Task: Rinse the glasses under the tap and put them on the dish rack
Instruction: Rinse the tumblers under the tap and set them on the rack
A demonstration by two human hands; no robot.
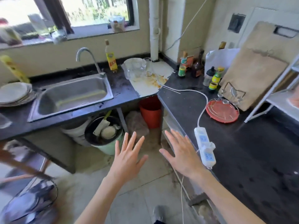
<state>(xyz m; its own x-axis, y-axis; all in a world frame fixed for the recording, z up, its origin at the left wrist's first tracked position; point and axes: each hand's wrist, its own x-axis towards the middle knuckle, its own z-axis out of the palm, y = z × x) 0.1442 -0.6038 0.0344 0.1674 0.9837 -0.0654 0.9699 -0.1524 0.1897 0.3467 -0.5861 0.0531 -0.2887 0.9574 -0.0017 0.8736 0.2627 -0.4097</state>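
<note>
Both the left hand [127,160] and the right hand [182,156] are hovering over the floor with grip wide, fingers spread, holding nothing. The glasses [137,67] are standing on the desk [123,91] corner, right of the tap [85,57] and steel sink [71,96].

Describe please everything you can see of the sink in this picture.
The sink is one rectangular basin of dull grey steel, set into the dark counter under the window. Its basin looks empty, and no water runs. A curved metal tap rises at its back right corner. A stack of plates lies beside its left rim. Neither of the hands touches it.
</note>
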